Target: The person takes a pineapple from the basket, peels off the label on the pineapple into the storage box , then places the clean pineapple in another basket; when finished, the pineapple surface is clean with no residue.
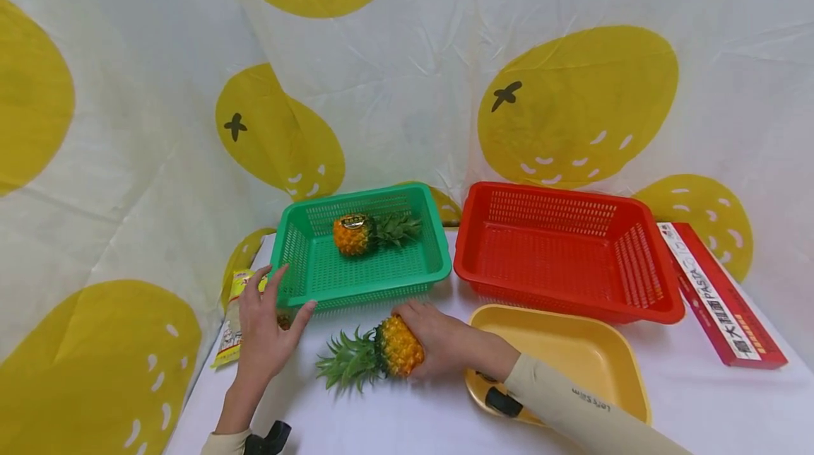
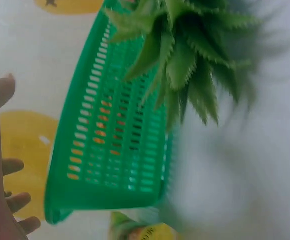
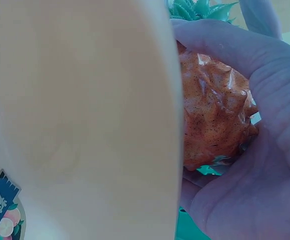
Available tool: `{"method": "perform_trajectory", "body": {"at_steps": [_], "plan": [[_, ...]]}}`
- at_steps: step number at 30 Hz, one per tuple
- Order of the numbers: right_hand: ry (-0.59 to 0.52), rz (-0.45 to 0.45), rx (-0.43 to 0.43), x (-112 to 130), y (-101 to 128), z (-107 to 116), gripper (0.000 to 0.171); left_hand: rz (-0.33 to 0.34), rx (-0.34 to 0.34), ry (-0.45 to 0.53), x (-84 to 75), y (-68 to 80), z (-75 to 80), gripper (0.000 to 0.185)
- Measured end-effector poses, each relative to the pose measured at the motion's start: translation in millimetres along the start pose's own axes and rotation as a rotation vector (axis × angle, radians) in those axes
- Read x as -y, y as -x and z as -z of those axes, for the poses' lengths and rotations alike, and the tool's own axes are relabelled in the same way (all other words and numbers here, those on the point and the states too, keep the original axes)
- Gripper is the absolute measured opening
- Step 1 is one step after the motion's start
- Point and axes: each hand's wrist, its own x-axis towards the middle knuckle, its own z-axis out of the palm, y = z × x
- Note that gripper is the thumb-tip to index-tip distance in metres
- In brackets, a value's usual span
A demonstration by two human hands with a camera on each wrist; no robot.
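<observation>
The right hand (image 1: 439, 342) curls around a pineapple (image 1: 397, 347) lying on its side at the lower centre of the head view, leaves pointing left. Its sleeved forearm reaches in from the lower right, over a yellow tray (image 1: 572, 349). The left hand (image 1: 267, 328), lower left, is spread, fingers straight, holding nothing, just beside the front corner of a green basket (image 1: 299, 292). A second pineapple (image 1: 354, 234) lies in that basket. A red basket (image 1: 572, 299) sits to its right.

Green basket (image 2: 110, 150) side-on; pineapple leaves (image 2: 184, 55) in front, blurred; left hand (image 2: 0, 165) at edge, fingers loose.
</observation>
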Motion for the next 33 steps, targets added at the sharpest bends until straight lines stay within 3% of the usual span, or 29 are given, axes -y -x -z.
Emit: {"method": "perform_trajectory", "body": {"at_steps": [11,23,33], "plan": [[-0.012,-0.036,0.022,1.5,0.4,-0.1,0.092,0.167,0.029,0.062,18.9,3.2,-4.6,0.079],[-0.003,-0.040,0.019,1.7,1.0,1.4,0.094,0.210,0.072,0.070,21.4,2.6,-9.0,0.082],[-0.002,-0.033,0.011,-0.8,0.7,-1.7,0.094,0.289,0.072,0.148,21.0,-6.1,-10.1,0.075]]}}
